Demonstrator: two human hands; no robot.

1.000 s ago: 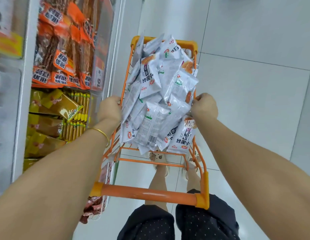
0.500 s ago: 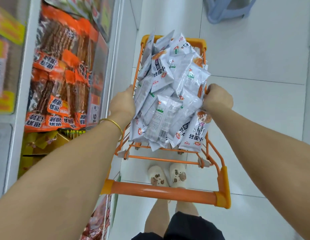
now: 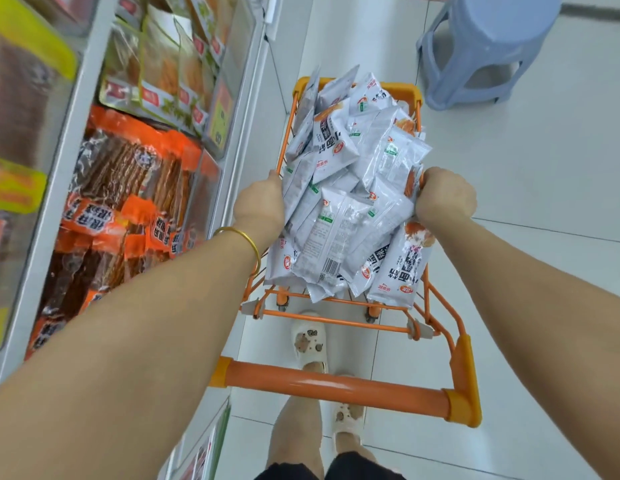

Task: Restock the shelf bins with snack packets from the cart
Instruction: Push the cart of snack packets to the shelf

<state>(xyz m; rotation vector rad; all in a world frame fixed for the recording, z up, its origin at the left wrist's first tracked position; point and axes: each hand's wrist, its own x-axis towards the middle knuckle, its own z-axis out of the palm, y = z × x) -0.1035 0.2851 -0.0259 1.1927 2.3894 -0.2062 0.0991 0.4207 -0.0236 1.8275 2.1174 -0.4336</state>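
In the cart, the snack packets are heaped above the rim, and several hang over its near edge and right side. The heap looks loose and slick. If you jolt the cart or tug from the middle, those overhanging packets will likely slide to the floor.

Your left hand lies against the pile at the left rim. Its fingers are hidden behind packets, so I cannot tell whether it grips anything. Your right hand is clenched at the right rim, seemingly round the wire. The shelf bins stand just left.
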